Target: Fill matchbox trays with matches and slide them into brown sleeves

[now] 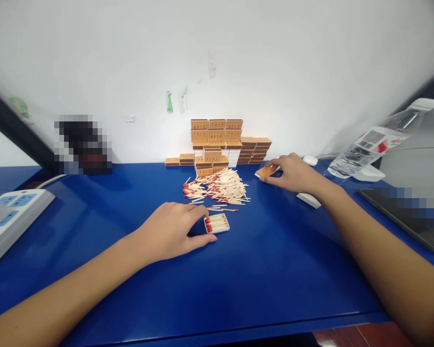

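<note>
My left hand [177, 229] rests on the blue table with thumb and fingers around the left end of a white matchbox tray [217, 223], which holds a layer of red-tipped matches. At the right, my right hand [287, 172] grips an orange matchbox sleeve [266, 171] between thumb and fingers, low over the table. Between the hands and the wall lies a loose heap of matches [226, 187], with a few stray matches [220, 208] just beyond the tray. A white piece that looks like another tray [309, 200] sits under my right wrist, partly hidden.
Stacked matchboxes [217, 136] stand against the wall, with a darker stack [255, 150] beside them. A plastic bottle [372, 142] leans at the right, near a dark flat device [401, 217]. A power strip [16, 217] lies at the left edge.
</note>
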A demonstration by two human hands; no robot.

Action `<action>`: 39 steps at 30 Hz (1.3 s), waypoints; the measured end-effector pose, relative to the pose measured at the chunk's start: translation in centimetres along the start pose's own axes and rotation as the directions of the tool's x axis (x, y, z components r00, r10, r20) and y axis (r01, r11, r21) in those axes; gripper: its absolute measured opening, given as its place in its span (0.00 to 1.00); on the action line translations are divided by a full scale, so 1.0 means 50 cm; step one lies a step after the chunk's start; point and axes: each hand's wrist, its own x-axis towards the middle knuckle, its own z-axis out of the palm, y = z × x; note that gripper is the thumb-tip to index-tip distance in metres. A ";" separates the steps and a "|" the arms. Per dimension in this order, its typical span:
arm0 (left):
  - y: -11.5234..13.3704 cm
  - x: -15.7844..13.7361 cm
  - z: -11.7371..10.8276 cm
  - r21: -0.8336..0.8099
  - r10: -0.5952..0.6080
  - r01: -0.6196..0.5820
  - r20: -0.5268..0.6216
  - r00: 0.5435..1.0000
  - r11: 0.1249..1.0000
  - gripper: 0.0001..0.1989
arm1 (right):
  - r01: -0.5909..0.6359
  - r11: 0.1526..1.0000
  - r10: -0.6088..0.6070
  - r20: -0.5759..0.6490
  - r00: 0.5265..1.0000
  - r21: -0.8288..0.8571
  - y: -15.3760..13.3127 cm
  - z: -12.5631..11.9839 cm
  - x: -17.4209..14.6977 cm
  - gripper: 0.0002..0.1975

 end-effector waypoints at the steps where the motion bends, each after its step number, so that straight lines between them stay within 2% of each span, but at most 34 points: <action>1: 0.000 0.000 0.000 0.002 0.002 -0.002 -0.004 1.000 1.000 0.23 | 0.016 1.000 -0.016 0.011 1.000 0.003 0.004 0.000 0.000 0.30; 6: -0.003 -0.002 0.000 -0.003 0.003 -0.003 -0.012 1.000 1.000 0.21 | 0.061 0.993 -0.064 0.027 0.998 0.101 0.024 -0.002 -0.006 0.37; 9: -0.003 -0.003 0.000 -0.004 0.013 -0.013 -0.014 1.000 1.000 0.22 | 0.110 0.989 -0.118 0.079 0.990 0.095 0.033 -0.002 -0.006 0.32; 12: -0.002 -0.004 0.001 -0.012 0.023 -0.023 -0.023 0.999 1.000 0.24 | 0.103 0.993 -0.109 0.102 0.989 0.058 0.042 -0.002 -0.004 0.24; 14: -0.002 -0.006 0.001 -0.015 0.031 -0.032 -0.057 0.998 0.999 0.26 | 0.083 0.996 -0.087 0.086 0.993 0.046 0.041 -0.011 -0.005 0.22; 16: -0.003 -0.006 0.000 -0.007 0.042 -0.044 -0.139 0.989 0.999 0.26 | 0.091 0.993 -0.094 0.041 0.995 0.073 0.027 -0.031 -0.010 0.22; 19: -0.006 -0.004 -0.002 0.024 0.079 -0.075 -0.321 0.944 0.997 0.23 | 0.175 0.954 -0.173 -0.030 0.984 0.242 -0.035 -0.076 -0.031 0.24; 22: -0.009 -0.003 -0.004 0.033 0.108 -0.104 -0.433 0.895 0.994 0.24 | 0.267 0.892 -0.264 -0.057 0.963 0.365 -0.139 -0.110 -0.065 0.22; 25: -0.011 -0.003 -0.003 0.021 0.138 -0.145 -0.459 0.878 0.989 0.28 | 0.426 0.828 -0.409 -0.126 0.904 0.365 -0.238 -0.112 -0.098 0.20; 27: -0.011 -0.003 0.000 0.029 0.184 -0.193 -0.469 0.864 0.981 0.24 | 0.464 0.800 -0.438 -0.160 0.885 0.380 -0.278 -0.101 -0.111 0.18; 29: -0.012 -0.002 0.002 0.036 0.213 -0.223 -0.475 0.854 0.974 0.19 | 0.478 0.789 -0.435 -0.198 0.878 0.387 -0.294 -0.089 -0.116 0.16; 31: -0.015 -0.001 0.001 0.009 0.195 -0.215 -0.464 0.864 0.976 0.17 | 0.477 0.778 -0.428 -0.211 0.879 0.409 -0.291 -0.083 -0.115 0.16; 34: -0.026 0.001 -0.008 -0.071 0.110 -0.153 -0.414 0.904 0.986 0.17 | 0.409 0.780 -0.388 -0.147 0.910 0.472 -0.277 -0.086 -0.111 0.26; 36: -0.037 0.003 -0.016 -0.109 0.059 -0.108 -0.378 0.924 0.988 0.18 | 0.340 0.787 -0.373 -0.042 0.927 0.514 -0.271 -0.091 -0.110 0.33; 39: -0.054 0.005 -0.028 -0.160 0.023 -0.082 -0.343 0.939 0.984 0.19 | 0.305 0.771 -0.438 0.116 0.892 0.559 -0.275 -0.092 -0.111 0.29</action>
